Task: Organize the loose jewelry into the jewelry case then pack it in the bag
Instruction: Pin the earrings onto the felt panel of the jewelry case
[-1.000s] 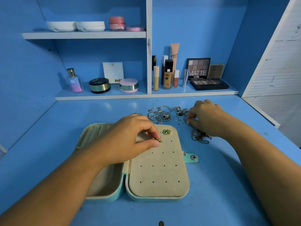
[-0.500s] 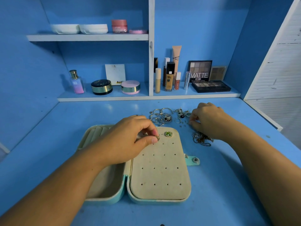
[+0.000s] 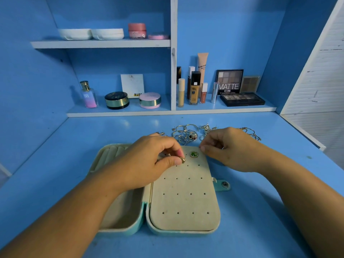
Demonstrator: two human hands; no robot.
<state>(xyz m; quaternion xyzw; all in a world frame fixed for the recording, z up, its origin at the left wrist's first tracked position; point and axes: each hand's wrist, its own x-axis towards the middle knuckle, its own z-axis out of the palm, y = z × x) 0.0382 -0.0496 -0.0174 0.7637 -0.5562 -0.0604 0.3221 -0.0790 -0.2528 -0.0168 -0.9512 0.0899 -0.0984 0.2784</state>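
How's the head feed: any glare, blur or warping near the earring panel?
Head view: light is soft and even, and the earring panel reads sharp. Head view: two faint glare patches on the desk behind the case, none on the panel. Head view: wide-angle warp tilts the frame's edges; the loose jewelry pile looks slightly soft.

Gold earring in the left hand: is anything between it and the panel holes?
Nothing visible. The left hand pinches the gold earring right at the beige panel's upper rows, beside the green stud; nearby holes are bare.
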